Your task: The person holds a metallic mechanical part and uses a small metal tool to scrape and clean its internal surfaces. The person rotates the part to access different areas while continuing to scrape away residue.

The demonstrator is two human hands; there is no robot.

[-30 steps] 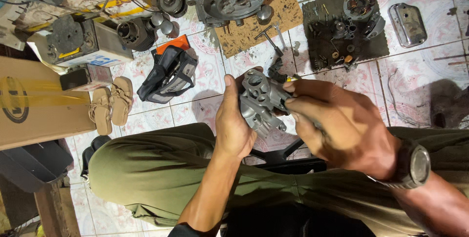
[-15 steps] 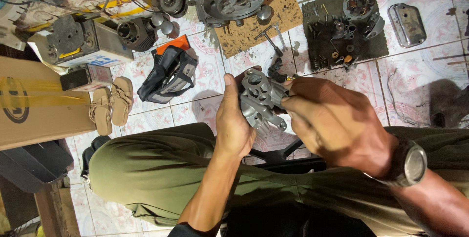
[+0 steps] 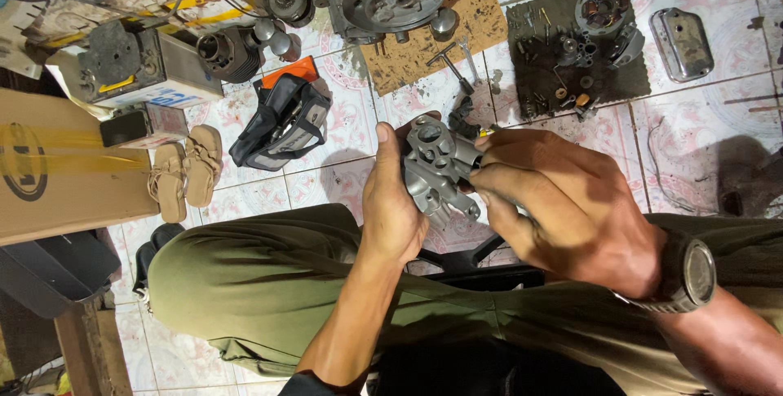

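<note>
Both hands hold a grey cast-metal engine part (image 3: 436, 166) with round bores, above my lap. My left hand (image 3: 393, 204) grips its left side, thumb up along the edge. My right hand (image 3: 563, 204), a dark watch on its wrist, closes over the part's right side with fingers curled around it. Whether a tool is in the right hand is hidden by the fingers. My olive-green trouser legs (image 3: 269, 290) lie below.
On the tiled floor ahead lie a metal engine casing (image 3: 391, 0) on brown cardboard, a dark mat with small parts (image 3: 575, 45), a metal cover (image 3: 681, 41), a black-and-orange tool bag (image 3: 281, 123), tan sandals (image 3: 186, 169) and a cardboard box (image 3: 65, 168).
My hands and the metal part have stayed almost in place; the right hand's fingers shifted slightly on the part. The view barely moved.
</note>
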